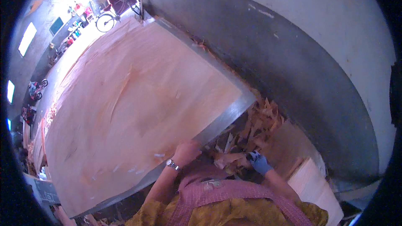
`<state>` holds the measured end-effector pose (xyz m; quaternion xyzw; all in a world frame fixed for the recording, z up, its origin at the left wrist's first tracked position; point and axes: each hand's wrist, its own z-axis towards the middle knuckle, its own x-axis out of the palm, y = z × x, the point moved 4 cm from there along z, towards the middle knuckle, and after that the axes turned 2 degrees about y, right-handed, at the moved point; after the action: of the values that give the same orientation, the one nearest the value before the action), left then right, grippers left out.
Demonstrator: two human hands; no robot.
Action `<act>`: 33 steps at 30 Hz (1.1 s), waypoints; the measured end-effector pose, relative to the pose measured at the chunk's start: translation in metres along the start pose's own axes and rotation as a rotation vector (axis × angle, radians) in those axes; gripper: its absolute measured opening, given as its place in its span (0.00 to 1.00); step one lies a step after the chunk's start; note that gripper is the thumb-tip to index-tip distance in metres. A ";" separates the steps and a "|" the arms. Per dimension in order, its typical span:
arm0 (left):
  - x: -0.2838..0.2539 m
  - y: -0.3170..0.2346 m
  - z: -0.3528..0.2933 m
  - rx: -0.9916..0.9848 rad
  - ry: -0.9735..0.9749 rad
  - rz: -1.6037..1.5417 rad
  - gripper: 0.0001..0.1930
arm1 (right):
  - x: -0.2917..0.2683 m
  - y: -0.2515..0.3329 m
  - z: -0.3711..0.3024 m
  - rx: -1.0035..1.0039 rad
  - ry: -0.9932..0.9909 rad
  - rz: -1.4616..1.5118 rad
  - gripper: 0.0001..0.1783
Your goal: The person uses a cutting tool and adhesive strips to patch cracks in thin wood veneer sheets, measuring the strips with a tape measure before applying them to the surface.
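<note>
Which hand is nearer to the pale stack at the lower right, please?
Right. The gloved right hand is to the left of the pale stack, beside brown scraps; the left hand is farther left, at the large sheet.

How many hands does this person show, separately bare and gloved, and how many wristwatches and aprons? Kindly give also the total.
Bare left hand: 1
Gloved right hand: 1
Metal-band wristwatch: 1
Pink apron: 1
Total: 4

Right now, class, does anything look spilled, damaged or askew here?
Yes: torn tan veneer-like scraps lie jumbled near the blue-gloved right hand, beside the dark grey wall; their ragged heap looks untidy compared with the flat, pale rectangular stack.
</note>
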<state>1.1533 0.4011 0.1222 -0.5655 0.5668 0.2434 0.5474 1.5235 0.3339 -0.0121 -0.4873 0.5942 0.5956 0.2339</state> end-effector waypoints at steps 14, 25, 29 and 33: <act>-0.134 -0.034 0.383 0.004 -0.439 -0.372 0.15 | -0.157 -0.292 0.278 0.231 -0.149 -0.049 0.24; -0.336 -0.098 0.562 0.324 -0.917 -0.695 0.22 | -0.317 -0.308 0.513 0.253 0.303 0.728 0.28; -0.447 -0.158 0.467 0.433 -1.537 -0.499 0.19 | -0.353 -0.303 0.610 -0.009 0.379 0.519 0.27; -0.428 -0.203 0.425 0.423 -1.972 -0.283 0.19 | -0.312 -0.326 0.727 -0.225 0.434 0.505 0.23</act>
<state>1.3819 0.8926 0.4560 -0.0663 -0.1776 0.4290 0.8832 1.7125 1.1676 -0.0324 -0.4629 0.6626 0.5788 -0.1077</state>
